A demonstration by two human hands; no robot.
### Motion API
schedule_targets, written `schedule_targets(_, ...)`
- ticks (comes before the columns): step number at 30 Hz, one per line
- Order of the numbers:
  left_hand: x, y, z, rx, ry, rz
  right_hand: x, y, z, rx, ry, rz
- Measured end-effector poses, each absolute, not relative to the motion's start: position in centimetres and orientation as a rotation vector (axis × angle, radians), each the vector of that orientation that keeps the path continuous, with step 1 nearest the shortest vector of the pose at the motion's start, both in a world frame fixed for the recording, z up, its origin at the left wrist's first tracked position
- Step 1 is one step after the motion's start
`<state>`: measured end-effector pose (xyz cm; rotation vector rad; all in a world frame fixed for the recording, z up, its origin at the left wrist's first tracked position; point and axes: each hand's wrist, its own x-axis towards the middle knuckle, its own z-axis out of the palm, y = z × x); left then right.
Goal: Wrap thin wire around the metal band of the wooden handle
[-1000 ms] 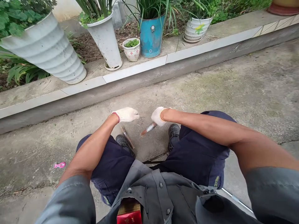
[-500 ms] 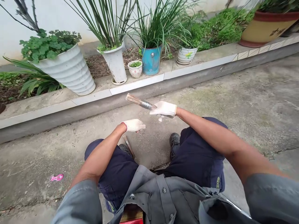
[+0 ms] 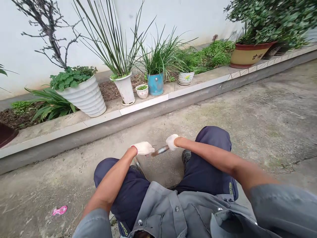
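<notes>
My right hand point(image 3: 171, 142), in a white knit glove, is closed round one end of a short wooden stick point(image 3: 154, 153) with silvery wire point(image 3: 162, 149) wound about it. The stick slants down to the left, its free end close to my left hand point(image 3: 144, 148). That hand, gloved too, has its fingers pressed together; what they pinch, if anything, is hidden. A thin dark strand shows near its fingertips. Below it, a second thin stick-like piece point(image 3: 139, 165) leans by my left shoe.
Potted plants line a low tiled ledge ahead, among them a white ribbed pot point(image 3: 85, 97), a blue pot point(image 3: 156, 85) and a yellow-brown pot point(image 3: 250, 54). A pink object point(image 3: 59, 210) lies on the concrete ground point(image 3: 37, 185) at left. My knees frame both hands.
My right hand has swung the wire-wound stick down, so its free end now points down-left near my left hand. My view has tilted up slightly, showing more wall and plants.
</notes>
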<state>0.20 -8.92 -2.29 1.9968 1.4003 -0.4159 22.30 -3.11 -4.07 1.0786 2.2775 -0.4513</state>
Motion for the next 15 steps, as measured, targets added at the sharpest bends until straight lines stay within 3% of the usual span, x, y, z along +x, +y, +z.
schedule_targets(7,2.3,-10.2,-3.6,1.997,1.340,-0.428,22.6,-0.4,-1.8,1.387,2.340,-0.691)
schedule_targets(10,1.7,-9.3,-3.8,1.987,1.383,-0.401,23.2,-0.6,0.2,1.364,2.397,-1.019)
schedule_targets(12,1.1,-8.6,-3.9,1.983,1.417,-0.363,23.9,-1.1,1.7,1.268,2.452,-1.411)
schedule_targets(15,0.2,-7.8,-3.5,1.985,1.465,-0.302,24.7,-1.9,3.5,0.946,2.415,-1.624)
